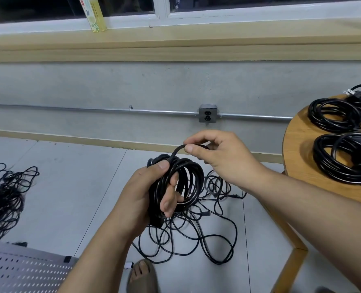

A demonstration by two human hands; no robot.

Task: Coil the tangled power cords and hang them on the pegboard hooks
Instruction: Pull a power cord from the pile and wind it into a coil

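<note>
Foot [142,275] at bottom centre, pegboard [23,269] lying at lower left, no hooks visible from here.

Step in hand: we're winding one cord, mid-coil.
- Left hand [145,193], centre frame: fingers curled through the coil [188,178], thumb clamped on top. Several loops are stacked in it.
- Right hand [219,157], just above the coil: thumb and forefinger pinch the free strand, which arcs down onto the coil. Other fingers are loosely curled.
- Slack [196,235] sprawls in loops on the floor under both hands, so we judge a fair length is left to wind.
- Second tangle [4,199] at left edge, untouched.
- Finished coils [336,115] sit on the table [298,149], right edge. None hung yet.

Next move, as we read it: lay this loop over the left hand, re-pin it with the thumb, then slide the right hand down the strand for the next pull. The floor loops cross each other, so watch for a snag and shake one out before feeding.
</note>
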